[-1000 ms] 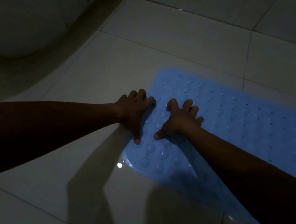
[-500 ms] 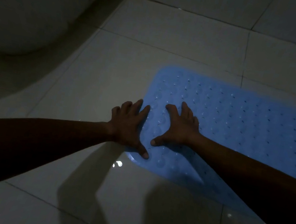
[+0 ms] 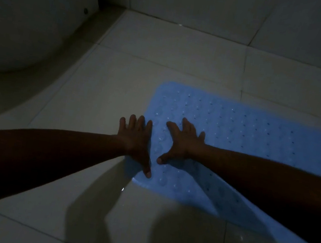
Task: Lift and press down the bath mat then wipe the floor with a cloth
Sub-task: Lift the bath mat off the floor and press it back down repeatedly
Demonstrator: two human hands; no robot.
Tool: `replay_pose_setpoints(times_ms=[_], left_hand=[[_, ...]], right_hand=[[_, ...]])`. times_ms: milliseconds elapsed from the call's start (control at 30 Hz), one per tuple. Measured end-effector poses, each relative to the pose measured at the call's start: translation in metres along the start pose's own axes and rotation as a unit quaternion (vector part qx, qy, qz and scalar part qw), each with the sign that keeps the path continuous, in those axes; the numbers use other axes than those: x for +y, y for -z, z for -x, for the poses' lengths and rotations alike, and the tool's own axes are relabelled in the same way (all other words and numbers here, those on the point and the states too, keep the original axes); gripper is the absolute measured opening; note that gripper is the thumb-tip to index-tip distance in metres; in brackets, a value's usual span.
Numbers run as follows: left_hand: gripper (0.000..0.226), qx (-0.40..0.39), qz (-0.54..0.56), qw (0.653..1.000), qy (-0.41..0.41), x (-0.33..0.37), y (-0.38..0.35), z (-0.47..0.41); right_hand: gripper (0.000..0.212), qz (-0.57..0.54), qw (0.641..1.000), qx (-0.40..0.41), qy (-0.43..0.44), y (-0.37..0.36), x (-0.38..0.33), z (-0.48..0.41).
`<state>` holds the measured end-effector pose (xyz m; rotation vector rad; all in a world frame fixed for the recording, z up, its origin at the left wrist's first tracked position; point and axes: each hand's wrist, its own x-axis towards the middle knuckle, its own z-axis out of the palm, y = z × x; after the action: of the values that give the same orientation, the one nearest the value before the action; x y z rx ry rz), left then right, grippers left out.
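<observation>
The tiled floor (image 3: 119, 86) carries the blue bath mat (image 3: 256, 140) at three o'clock, lying flat. The left hand (image 3: 135, 138) and right hand (image 3: 183, 143), fingers spread, press its left end. Pressing looks underway; wiping remains, no cloth visible. Both hands have flattened and slid slightly nearer since earlier.
</observation>
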<state>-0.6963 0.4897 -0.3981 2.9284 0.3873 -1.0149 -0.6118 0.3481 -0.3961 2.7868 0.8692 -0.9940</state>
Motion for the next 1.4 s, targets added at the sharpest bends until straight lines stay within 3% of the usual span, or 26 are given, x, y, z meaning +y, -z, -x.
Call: replay_pose_setpoints(times_ms=[100,300,467,567,867,1100,1233,1400], left_hand=[[0.153,0.029,0.021,0.999,-0.013,0.007,0.022,-0.004],[0.095,0.189,0.086,0.975,-0.075,0.02,0.099,-0.056],[0.058,0.184,0.175,0.965,-0.069,0.024,0.136,-0.119],[0.045,0.183,0.241,0.952,-0.042,0.024,0.137,-0.154],[0.061,0.139,0.349,0.924,0.074,0.029,0.126,-0.221],[0.064,0.122,0.352,0.925,0.076,0.025,0.129,-0.227],[0.063,0.113,0.36,0.923,0.076,0.025,0.132,-0.228],[0.067,0.107,0.336,0.933,0.073,0.028,0.135,-0.224]], right_hand=[[0.124,0.072,0.997,-0.01,0.017,0.041,0.023,0.008],[0.09,0.173,0.985,0.014,-0.008,0.132,0.079,0.009],[0.066,0.103,0.993,0.045,-0.032,0.152,0.109,-0.033],[0.051,-0.02,0.996,0.08,-0.04,0.141,0.118,-0.066],[0.067,-0.222,0.958,0.109,-0.142,0.113,0.136,-0.155],[0.086,-0.195,0.968,0.058,-0.149,0.113,0.139,-0.17],[0.099,-0.253,0.946,0.056,-0.196,0.118,0.132,-0.169],[0.108,-0.175,0.963,0.018,-0.203,0.133,0.127,-0.168]])
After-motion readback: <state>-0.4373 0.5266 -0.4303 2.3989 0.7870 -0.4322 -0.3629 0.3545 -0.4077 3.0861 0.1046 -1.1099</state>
